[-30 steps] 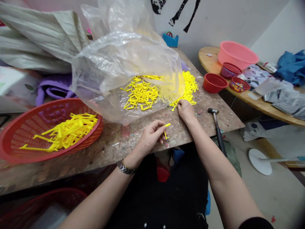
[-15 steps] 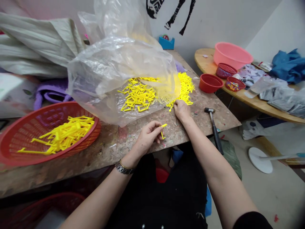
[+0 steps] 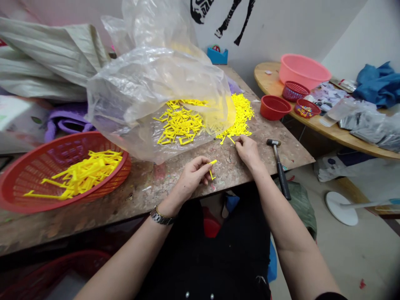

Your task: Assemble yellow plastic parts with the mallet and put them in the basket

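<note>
Left hand (image 3: pixel 191 176) pinches a yellow piece (image 3: pixel 213 161) (likely light, stiff), best held mid-length; right hand (image 3: pixel 248 151) pinches a yellow strip (image 3: pixel 231 140).

On the table (image 3: pixel 293 146), pieces (image 3: pixel 90 171) are held in a basket (image 3: pixel 34 171) at the left; a bag (image 3: pixel 140 87) is placed in the middle, a hammer (image 3: pixel 280 171) at the right. Farther right, a basin (image 3: pixel 304 71) is set on a side table (image 3: pixel 331 131).
</note>
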Demonstrator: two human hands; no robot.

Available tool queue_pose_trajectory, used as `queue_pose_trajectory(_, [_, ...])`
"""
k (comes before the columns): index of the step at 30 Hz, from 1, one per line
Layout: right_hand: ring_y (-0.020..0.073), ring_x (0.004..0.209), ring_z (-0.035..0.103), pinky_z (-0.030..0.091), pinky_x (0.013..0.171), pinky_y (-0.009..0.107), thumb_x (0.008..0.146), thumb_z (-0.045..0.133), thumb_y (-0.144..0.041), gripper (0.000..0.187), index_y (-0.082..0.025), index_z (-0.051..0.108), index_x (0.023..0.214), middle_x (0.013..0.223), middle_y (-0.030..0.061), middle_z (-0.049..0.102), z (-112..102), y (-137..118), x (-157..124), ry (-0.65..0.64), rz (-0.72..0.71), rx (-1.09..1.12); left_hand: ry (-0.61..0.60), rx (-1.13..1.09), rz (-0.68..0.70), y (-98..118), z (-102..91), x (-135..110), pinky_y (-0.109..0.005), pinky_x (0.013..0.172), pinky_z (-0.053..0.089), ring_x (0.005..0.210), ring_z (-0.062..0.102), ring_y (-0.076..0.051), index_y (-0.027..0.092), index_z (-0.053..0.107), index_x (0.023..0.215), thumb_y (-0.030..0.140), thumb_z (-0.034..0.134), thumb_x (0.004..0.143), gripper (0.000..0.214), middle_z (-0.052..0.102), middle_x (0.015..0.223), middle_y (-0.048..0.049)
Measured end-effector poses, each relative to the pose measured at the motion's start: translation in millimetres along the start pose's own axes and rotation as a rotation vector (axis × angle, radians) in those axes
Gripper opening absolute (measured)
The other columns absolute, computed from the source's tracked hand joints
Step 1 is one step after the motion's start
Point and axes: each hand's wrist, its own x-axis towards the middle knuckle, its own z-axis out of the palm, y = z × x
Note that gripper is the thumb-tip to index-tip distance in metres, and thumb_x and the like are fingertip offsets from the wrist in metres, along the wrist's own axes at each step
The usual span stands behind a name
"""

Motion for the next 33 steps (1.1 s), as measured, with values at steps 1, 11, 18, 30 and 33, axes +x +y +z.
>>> queue_pose_trajectory(1, [0.0205,0.08,0.063,0.044,0.076,0.03,0.082,0.05,-0.016,0.017,-0.021,0.066,0.079,0.081,0.0031,0.071,-2.3,1.8,-5.1,0.011,-0.005,0.036,0.002,0.001,0.0,0.4,0.4,0.0,-0.015,0.043,0.044,0.052,0.058,-0.008,0.016,0.062,0.08,0.043,0.078,0.073,0.032,0.066,0.068,-0.0006])
queue_pose_trajectory(11, [0.0204,0.085,0.065,0.047,0.08,0.032,0.09,0.05,-0.024,0.015,-0.023,0.064,0.085,0.088,0.0043,0.07,-23.2,-8.1,-82.8,0.065,-0.221,0.287,-0.041,-0.147,-0.061,3.5,5.2,-1.0,-0.018,0.044,0.05,0.049,0.054,-0.006,0.015,0.064,0.081,0.04,0.084,0.067,0.035,0.069,0.081,-0.0024])
queue_pose_trajectory(18, [0.0208,0.085,0.065,0.05,0.079,0.033,0.094,0.052,-0.025,0.016,-0.024,0.067,0.089,0.09,0.0048,0.071,-30.0,-16.1,-122.8,0.043,-0.224,0.407,-0.08,-0.132,-0.071,3.2,14.3,-5.0,-0.019,0.044,0.05,0.053,0.057,-0.008,0.016,0.065,0.081,0.041,0.085,0.067,0.035,0.068,0.082,-0.0027])
queue_pose_trajectory(30, [0.0189,0.082,0.065,0.051,0.079,0.033,0.093,0.057,-0.027,0.013,-0.024,0.068,0.088,0.088,0.0028,0.071,-24.8,-16.8,-150.9,-0.014,-0.145,0.538,-0.172,0.016,-0.026,-1.1,18.4,-12.1,-0.017,0.051,0.049,0.053,0.058,-0.008,0.015,0.068,0.083,0.036,0.078,0.076,0.024,0.064,0.07,0.0001])
queue_pose_trajectory(33, [0.0176,0.078,0.064,0.051,0.075,0.031,0.09,0.06,-0.03,0.011,-0.024,0.068,0.085,0.084,0.0012,0.07,-23.2,-16.8,-153.7,-0.08,-0.043,0.645,-0.178,0.065,-0.007,1.1,20.4,-14.3,-0.017,0.049,0.047,0.05,0.057,-0.007,0.015,0.067,0.083,0.035,0.076,0.078,0.023,0.064,0.069,0.0004])
